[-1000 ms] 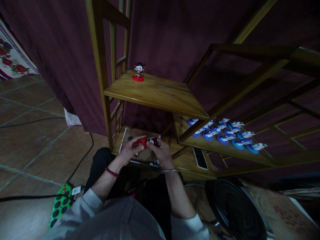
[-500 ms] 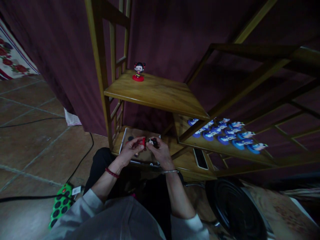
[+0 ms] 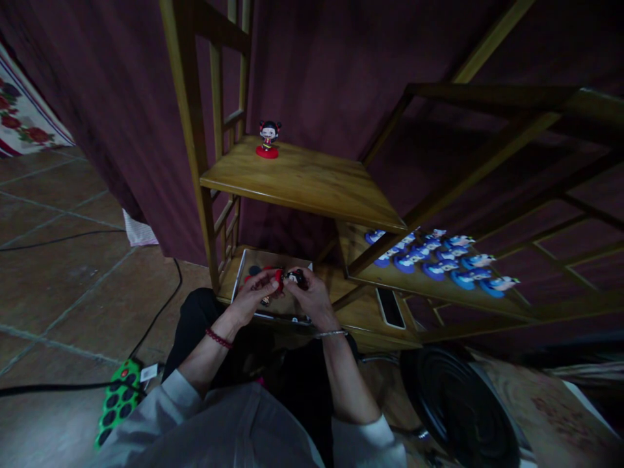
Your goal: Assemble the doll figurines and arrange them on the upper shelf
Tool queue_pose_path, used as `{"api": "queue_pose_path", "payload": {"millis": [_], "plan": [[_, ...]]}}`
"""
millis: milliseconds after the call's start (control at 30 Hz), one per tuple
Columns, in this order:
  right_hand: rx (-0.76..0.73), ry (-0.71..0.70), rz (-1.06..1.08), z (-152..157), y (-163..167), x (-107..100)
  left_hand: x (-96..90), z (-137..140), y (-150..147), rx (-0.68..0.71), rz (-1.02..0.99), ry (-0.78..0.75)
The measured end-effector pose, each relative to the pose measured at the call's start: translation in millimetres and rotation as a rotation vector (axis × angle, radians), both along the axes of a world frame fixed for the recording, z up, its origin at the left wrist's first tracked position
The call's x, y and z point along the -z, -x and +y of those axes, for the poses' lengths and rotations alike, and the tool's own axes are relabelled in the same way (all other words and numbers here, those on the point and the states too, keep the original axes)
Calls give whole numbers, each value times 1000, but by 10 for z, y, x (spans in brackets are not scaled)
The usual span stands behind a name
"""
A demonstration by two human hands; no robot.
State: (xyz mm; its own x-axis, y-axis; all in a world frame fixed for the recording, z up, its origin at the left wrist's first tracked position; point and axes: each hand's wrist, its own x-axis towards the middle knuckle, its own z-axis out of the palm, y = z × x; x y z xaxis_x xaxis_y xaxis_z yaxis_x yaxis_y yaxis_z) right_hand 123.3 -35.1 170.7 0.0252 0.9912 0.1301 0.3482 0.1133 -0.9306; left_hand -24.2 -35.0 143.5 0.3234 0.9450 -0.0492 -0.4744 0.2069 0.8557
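Observation:
My left hand (image 3: 253,292) pinches the red round base (image 3: 279,278) of a small figurine. Closed on the black-haired head end of that figurine (image 3: 293,277) is my right hand (image 3: 314,296). Base and body meet, or nearly so, between my fingers; whether they are joined I cannot tell. Both hands are over a shallow open box (image 3: 238,286) on the low shelf. Inside it lie other small pieces, partly covered by my left hand. A matching figurine (image 3: 268,135) with black hair buns stands upright on a red base on the shelf above.
Several blue-and-white figurines (image 3: 439,260) stand in rows on the shelf (image 3: 361,266) to the right. A phone-like dark slab (image 3: 390,307) lies below them. Wooden posts (image 3: 188,117) frame the shelves. A green power strip (image 3: 119,400) with cables is on the floor, and a black round stool (image 3: 458,403) at lower right.
The red base has tilted and shifted slightly left in my left fingers, and the figurine has turned a little in my right. Both hands keep their grip over the box.

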Motion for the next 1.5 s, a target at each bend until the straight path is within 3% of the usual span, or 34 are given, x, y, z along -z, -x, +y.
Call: {"api": "queue_pose_path", "payload": {"millis": [433, 1067, 1267, 1500], "plan": [[-73, -20, 20, 19, -4, 80, 56, -7, 2, 9, -33, 60], [-128, -8, 67, -55, 15, -42, 108, -14, -40, 15, -29, 27], [-79, -21, -1, -18, -20, 11, 74, -18, -63, 8, -52, 53], [44, -76, 76, 12, 35, 56, 87, 7, -67, 5, -192, 104]]}}
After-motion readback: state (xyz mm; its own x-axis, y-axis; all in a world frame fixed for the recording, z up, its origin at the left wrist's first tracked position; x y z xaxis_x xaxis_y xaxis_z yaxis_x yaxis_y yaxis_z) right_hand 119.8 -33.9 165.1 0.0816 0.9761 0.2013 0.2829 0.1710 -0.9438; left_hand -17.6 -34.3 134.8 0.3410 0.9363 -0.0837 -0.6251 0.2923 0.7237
